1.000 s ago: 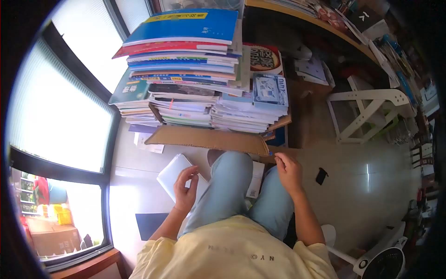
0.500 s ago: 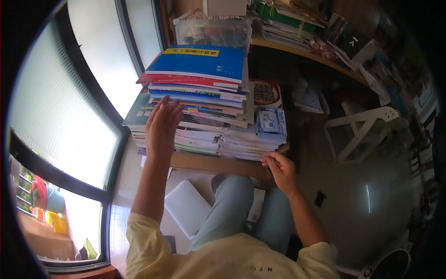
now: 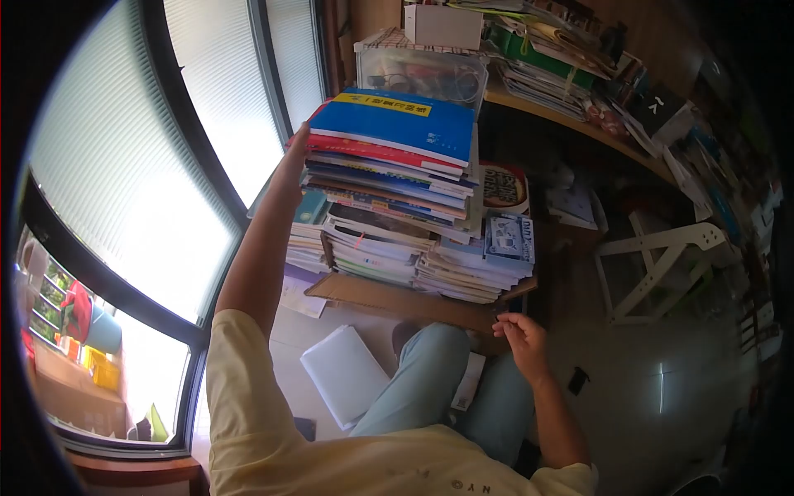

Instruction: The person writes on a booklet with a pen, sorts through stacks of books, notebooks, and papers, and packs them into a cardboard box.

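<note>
A tall stack of books and booklets (image 3: 389, 178) stands in front of me, topped by a blue book (image 3: 397, 124) with a yellow title band. Under that book shows a red booklet (image 3: 376, 153). My left hand (image 3: 299, 161) is stretched along the stack's left side, fingers extended near the corner of the upper books; part of the hand is seen edge-on. Low on the right, by the cardboard edge (image 3: 397, 300), my right hand (image 3: 523, 339) is closed in a pinch. Something small and dark shows at its fingertips, too small to name.
A small blue-and-white box (image 3: 509, 237) lies on the lower papers at right. Behind the stack stands a clear plastic bin (image 3: 422, 70). Windows (image 3: 124, 165) line the left. A white folding stool (image 3: 662, 256) is at right, and a white folder (image 3: 343, 376) lies on the floor.
My left hand has moved up and away from the stack's front to its upper left side. My right hand stays pinched near the cardboard. The view has shifted, moving the stack rightward.
</note>
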Demonstrator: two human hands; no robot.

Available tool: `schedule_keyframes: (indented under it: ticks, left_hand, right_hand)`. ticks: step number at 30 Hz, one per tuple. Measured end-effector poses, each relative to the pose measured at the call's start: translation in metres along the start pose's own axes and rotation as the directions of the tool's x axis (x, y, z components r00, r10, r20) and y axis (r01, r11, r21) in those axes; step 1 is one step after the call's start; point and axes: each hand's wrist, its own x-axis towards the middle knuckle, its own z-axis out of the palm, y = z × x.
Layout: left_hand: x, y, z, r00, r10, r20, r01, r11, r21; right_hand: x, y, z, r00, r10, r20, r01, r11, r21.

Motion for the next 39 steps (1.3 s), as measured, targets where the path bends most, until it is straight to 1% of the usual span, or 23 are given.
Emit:
schedule_keyframes:
  ticks: [1, 4, 9, 11, 12, 13, 15, 16, 18, 20, 22, 24, 25, 26, 27, 29, 30, 31, 32, 33, 35, 37, 39]
  left_hand:
    - [0.015, -0.009, -0.001, 0.997, 0.028, 0.074, -0.03, 0.999, 0.025]
    - [0.053, -0.027, -0.007, 0.997, -0.021, 0.076, 0.025, 0.999, -0.049]
    - [0.045, -0.018, 0.011, 0.996, -0.053, 0.076, 0.067, 0.978, -0.197]
    - [0.032, -0.008, 0.018, 0.998, 0.023, 0.063, -0.004, 0.958, -0.287]
    - [0.029, -0.001, 0.023, 1.0, 0.002, -0.012, -0.005, 0.963, -0.271]
    - [0.047, -0.008, 0.017, 1.0, 0.0, -0.01, -0.003, 0.961, -0.276]
    - [0.086, -0.019, 0.0, 0.985, 0.172, -0.031, -0.174, 0.979, -0.106]
    - [0.061, -0.003, 0.014, 0.981, 0.172, -0.092, -0.18, 0.98, -0.087]
    - [0.043, 0.014, 0.026, 0.969, 0.205, -0.138, -0.211, 0.977, -0.028]
    - [0.038, 0.022, 0.035, 0.953, 0.234, -0.191, -0.234, 0.972, 0.024]
    - [0.037, 0.03, 0.038, 0.944, 0.225, -0.24, -0.2, 0.972, 0.124]
    - [0.039, 0.031, 0.037, 0.935, 0.248, -0.253, -0.222, 0.967, 0.127]
    - [0.04, 0.031, 0.042, 0.929, 0.268, -0.255, -0.24, 0.962, 0.133]
    - [0.033, 0.034, 0.053, 0.93, 0.261, -0.258, -0.289, 0.954, -0.076]
    - [0.028, 0.036, 0.059, 0.928, 0.267, -0.261, -0.294, 0.953, -0.071]
    - [0.026, 0.039, 0.061, 0.966, 0.169, -0.195, -0.221, 0.931, -0.29]
    - [0.036, 0.034, 0.058, 0.982, 0.141, -0.126, -0.172, 0.942, -0.289]
    - [0.032, 0.037, 0.059, 0.981, 0.145, -0.132, -0.178, 0.941, -0.287]
    - [0.026, 0.034, 0.063, 0.982, 0.163, -0.091, -0.185, 0.912, -0.366]
    - [0.016, 0.033, 0.069, 0.982, 0.183, -0.05, -0.186, 0.877, -0.444]
    - [-0.006, 0.033, 0.09, 0.974, 0.216, -0.074, -0.228, 0.906, -0.358]
    - [-0.019, 0.024, 0.115, 0.956, 0.271, -0.11, -0.292, 0.88, -0.374]
    - [-0.019, 0.002, 0.146, 0.963, 0.26, -0.068, -0.256, 0.816, -0.518]
  right_hand:
    - [-0.003, 0.0, 0.0, 1.0, 0.001, -0.003, -0.001, 1.0, -0.001]
    - [-0.011, 0.003, -0.004, 0.999, 0.026, -0.025, -0.026, 1.0, 0.012]
    - [-0.014, 0.006, -0.008, 0.998, 0.033, -0.046, -0.033, 0.999, 0.002]
    - [-0.007, -0.004, -0.01, 0.998, 0.027, -0.057, -0.027, 1.0, 0.001]
    - [-0.003, -0.009, -0.01, 0.998, 0.019, -0.057, -0.019, 1.0, 0.002]
    - [0.002, -0.012, -0.01, 0.998, 0.019, -0.058, -0.019, 1.0, -0.004]
    - [0.013, -0.017, -0.009, 0.999, -0.014, -0.029, 0.013, 1.0, -0.007]
    - [0.022, -0.018, -0.009, 0.999, -0.014, -0.032, 0.014, 1.0, -0.007]
    - [0.049, -0.021, -0.011, 0.989, -0.146, 0.009, 0.144, 0.959, -0.244]
    - [0.083, -0.054, -0.004, 0.972, -0.237, -0.002, 0.228, 0.937, -0.266]
    - [0.123, -0.091, 0.008, 0.905, -0.426, 0.013, 0.398, 0.835, -0.381]
    - [0.17, -0.12, 0.025, 0.794, -0.607, 0.042, 0.562, 0.706, -0.43]
    - [0.194, -0.127, 0.031, 0.766, -0.636, 0.098, 0.591, 0.635, -0.497]
    - [0.215, -0.132, 0.038, 0.738, -0.657, 0.154, 0.615, 0.56, -0.555]
    - [0.235, -0.133, 0.049, 0.735, -0.661, 0.152, 0.619, 0.561, -0.55]
    - [0.265, -0.132, 0.072, 0.678, -0.687, 0.261, 0.595, 0.304, -0.744]
    - [0.267, -0.139, 0.082, 0.674, -0.69, 0.263, 0.6, 0.304, -0.74]
    - [0.267, -0.15, 0.09, 0.74, -0.598, 0.309, 0.578, 0.329, -0.747]
    - [0.267, -0.157, 0.098, 0.795, -0.495, 0.35, 0.551, 0.35, -0.757]
    - [0.272, -0.156, 0.105, 0.794, -0.496, 0.351, 0.554, 0.351, -0.755]
    - [0.281, -0.154, 0.114, 0.714, -0.55, 0.433, 0.595, 0.15, -0.79]
    - [0.286, -0.153, 0.115, 0.669, -0.6, 0.439, 0.623, 0.131, -0.771]
    - [0.29, -0.155, 0.118, 0.613, -0.652, 0.447, 0.651, 0.096, -0.753]
